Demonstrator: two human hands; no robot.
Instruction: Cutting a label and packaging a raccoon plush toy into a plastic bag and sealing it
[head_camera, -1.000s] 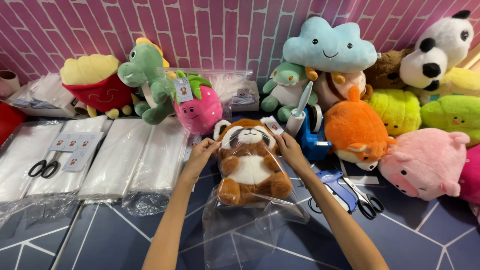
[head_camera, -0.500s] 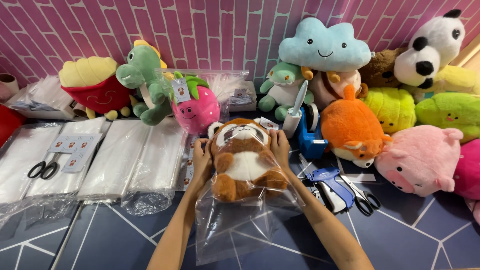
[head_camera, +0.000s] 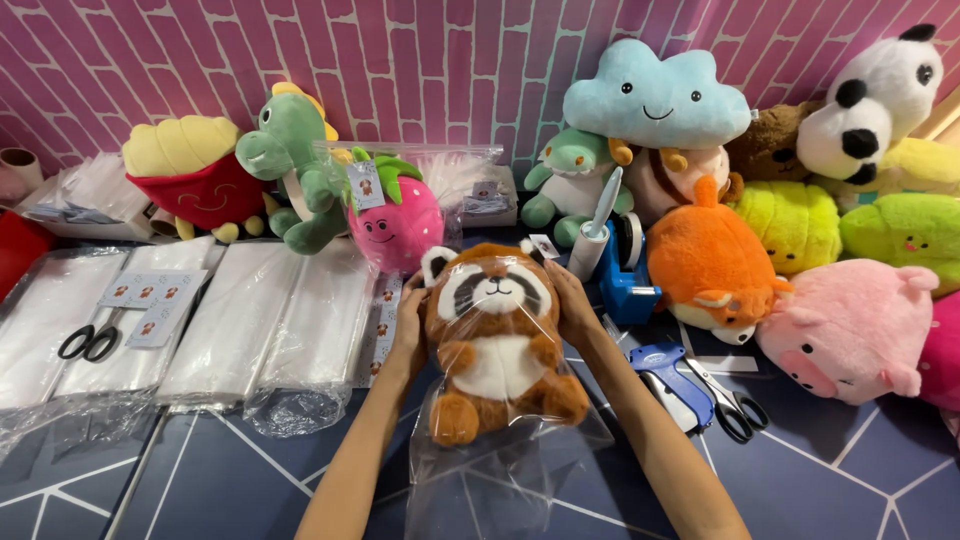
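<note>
The brown raccoon plush (head_camera: 495, 340) now sits inside the clear plastic bag (head_camera: 500, 455); one second ago it lay on top of the bag with both hands at its ears, and half a second ago the film was just being drawn over it. The bag mouth has since come up around the head, so the film covers the face and body. Judged from this, insertion is nearly complete and the open bag end remains unsealed.

Surface: a dark blue tabletop (head_camera: 830, 480) with pale geometric lines, backed by a pink brick-pattern wall (head_camera: 400, 70). Along the wall stands a row of plush toys, among them a blue cloud (head_camera: 655, 100), a panda (head_camera: 870, 100), a pink pig (head_camera: 850, 330), an orange fox (head_camera: 705, 260), a green dinosaur (head_camera: 295, 165) and a pink strawberry (head_camera: 395, 225).

At far left lie stacks of flat clear bags (head_camera: 240, 320) with black scissors (head_camera: 88, 342) on them. At right sit a blue tape dispenser (head_camera: 625, 285) and a second pair of scissors (head_camera: 725, 400).

The left hand (head_camera: 408, 325) and right hand (head_camera: 572, 305) press flat against either side of the plush's head, fingers extended and gripping plush and film together
</note>
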